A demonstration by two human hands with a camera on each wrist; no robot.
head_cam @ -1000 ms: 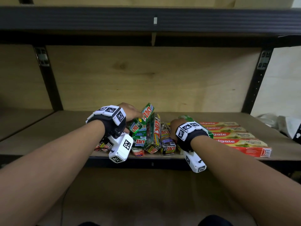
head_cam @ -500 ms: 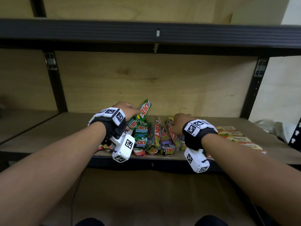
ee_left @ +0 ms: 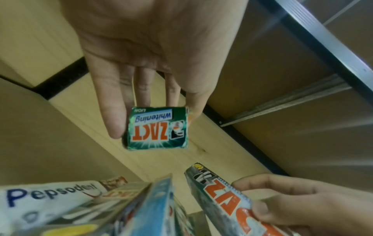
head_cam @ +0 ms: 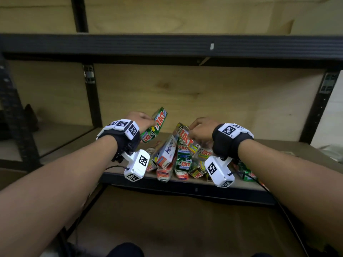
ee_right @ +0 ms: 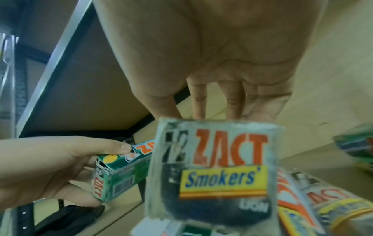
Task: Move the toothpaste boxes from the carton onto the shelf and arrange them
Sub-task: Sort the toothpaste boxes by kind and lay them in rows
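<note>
My left hand (head_cam: 142, 120) holds a green Zact Whitening box (head_cam: 155, 125) lifted above the pile, tilted up to the right; in the left wrist view its end face (ee_left: 158, 127) sits between my fingers. My right hand (head_cam: 200, 128) grips a grey Zact Smokers' box (head_cam: 186, 138), also tilted, its face filling the right wrist view (ee_right: 214, 167). Under both hands a loose pile of toothpaste boxes lies on the wooden shelf (head_cam: 130, 138), among them a white Pepsodent box (head_cam: 168, 150) and green Zact boxes (head_cam: 183, 160). No carton is in view.
A black metal shelf beam (head_cam: 167, 45) runs overhead, with black uprights (head_cam: 92, 97) at left and right (head_cam: 319, 108). A plywood back wall stands behind the shelf. A green box (head_cam: 246, 173) lies at the shelf's front right. A lower shelf board (head_cam: 176, 229) lies below.
Both hands have risen from the pile, each lifting its box higher. The right hand moved left and now holds the grey Smokers' box. My head turned left, so the Colgate row is out of view.
</note>
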